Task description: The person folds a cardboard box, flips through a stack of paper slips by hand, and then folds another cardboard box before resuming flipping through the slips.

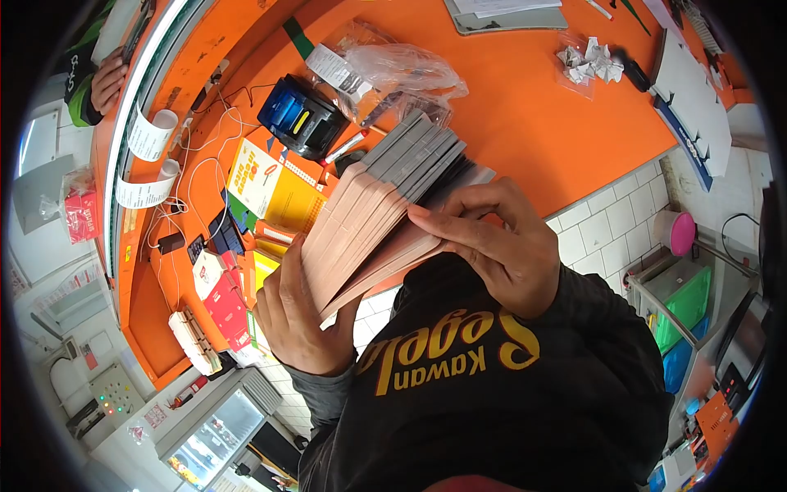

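Observation:
A thick stack of flat folded paper pieces (361, 221), pinkish-tan on the near part and dark grey at the far end, is held up in front of my chest. My left hand (307, 316) wraps round its lower left end, fingers along the outer side. At the right side of the stack my right hand (504, 242) pinches the edge, with thumb and index finger on a few pieces that fan apart from the others. Just beyond the stack, a red and white marker (344, 148) lies on the orange counter (541, 107).
A blue and black printer (303, 119) and a clear plastic bag (402, 70) sit behind the stack. Paper receipts (147, 190), cables and yellow booklets (279, 189) crowd the left. Crumpled paper (592, 61) lies far right. Another person's hand (106, 82) shows beyond the glass.

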`<state>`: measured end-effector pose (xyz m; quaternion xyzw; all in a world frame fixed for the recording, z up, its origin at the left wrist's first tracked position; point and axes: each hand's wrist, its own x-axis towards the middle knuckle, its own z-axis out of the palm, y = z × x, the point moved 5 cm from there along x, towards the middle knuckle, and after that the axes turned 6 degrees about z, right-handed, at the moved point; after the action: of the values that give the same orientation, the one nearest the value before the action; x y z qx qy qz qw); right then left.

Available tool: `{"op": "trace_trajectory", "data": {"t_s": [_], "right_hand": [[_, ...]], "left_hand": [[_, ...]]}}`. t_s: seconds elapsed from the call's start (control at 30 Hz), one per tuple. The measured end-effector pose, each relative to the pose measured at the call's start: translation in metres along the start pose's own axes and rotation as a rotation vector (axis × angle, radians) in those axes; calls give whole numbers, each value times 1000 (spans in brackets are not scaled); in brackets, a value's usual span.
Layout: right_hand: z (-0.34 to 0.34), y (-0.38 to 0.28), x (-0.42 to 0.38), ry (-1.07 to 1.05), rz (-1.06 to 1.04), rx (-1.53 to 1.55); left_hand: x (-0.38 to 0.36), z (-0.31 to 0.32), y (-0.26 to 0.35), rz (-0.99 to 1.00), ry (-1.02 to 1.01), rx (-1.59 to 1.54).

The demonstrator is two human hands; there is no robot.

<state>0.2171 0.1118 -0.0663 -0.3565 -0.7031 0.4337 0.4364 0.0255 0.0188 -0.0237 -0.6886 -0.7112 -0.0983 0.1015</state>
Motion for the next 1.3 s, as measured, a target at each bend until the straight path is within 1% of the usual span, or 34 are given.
{"op": "trace_trajectory", "data": {"t_s": [0.4, 0.53, 0.6, 0.73, 0.8, 1.03, 1.1, 1.13, 1.2, 1.3], "right_hand": [[-1, 4, 0, 11, -55, 109], [-3, 1, 3, -9, -95, 42], [-2, -1, 4, -5, -14, 17], [1, -1, 1, -17, -26, -24], [1, 0, 1, 14, 12, 4], [1, 2, 0, 19, -10, 10], [0, 1, 0, 22, -2, 14], [0, 1, 0, 22, -2, 15], [0, 1, 0, 27, -11, 10], [1, 2, -1, 32, -10, 16]], "left_hand": [[-1, 1, -1, -9, -2, 4], [0, 1, -1, -4, -3, 0], [0, 1, 0, 10, 8, 11], [0, 0, 0, -1, 3, 17], [0, 0, 1, 4, 0, 19], [0, 1, 1, 2, -1, 22], [2, 1, 1, 45, 74, -9], [1, -1, 2, 45, 74, -9], [1, -1, 2, 3, -2, 18], [1, -1, 2, 8, 1, 22]]}}
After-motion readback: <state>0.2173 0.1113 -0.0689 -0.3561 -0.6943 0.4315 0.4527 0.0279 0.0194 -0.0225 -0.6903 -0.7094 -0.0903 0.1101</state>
